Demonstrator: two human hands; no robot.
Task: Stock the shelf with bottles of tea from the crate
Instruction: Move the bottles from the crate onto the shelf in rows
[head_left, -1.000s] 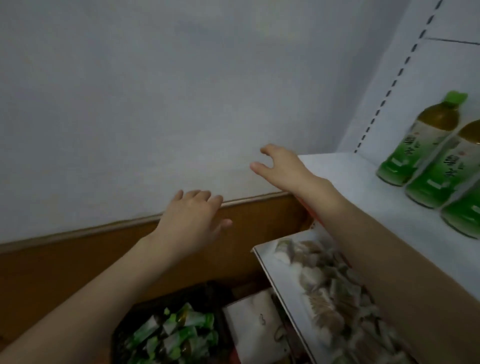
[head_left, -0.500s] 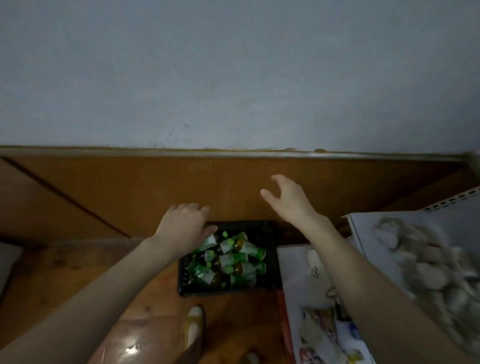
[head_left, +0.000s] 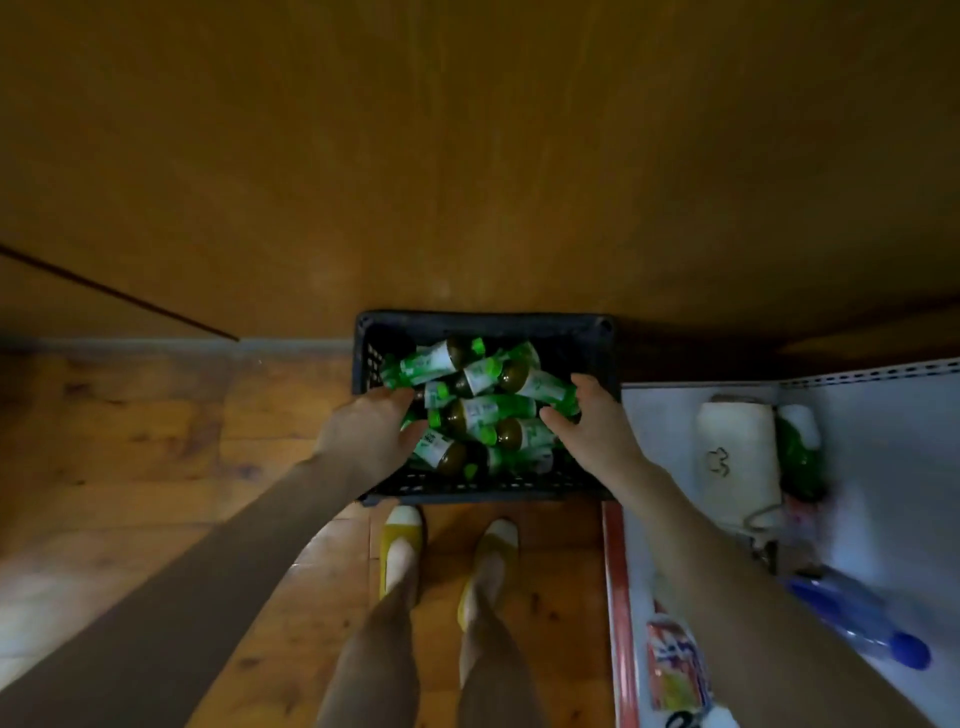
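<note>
At frame centre, a black crate sits on the wooden floor, filled with green-labelled tea bottles lying jumbled on their sides. The left hand reaches in at the crate's left side, fingers spread over the bottles; whether it grips one cannot be determined. The right hand hovers unclenched at the right side. A white shelf occupies the right edge.

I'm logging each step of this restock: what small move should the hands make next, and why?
Probably close each hand on a bottle. The left hand and right hand are open, reaching into the black crate, fingers at the piled tea bottles, with nothing gripped yet.
</note>
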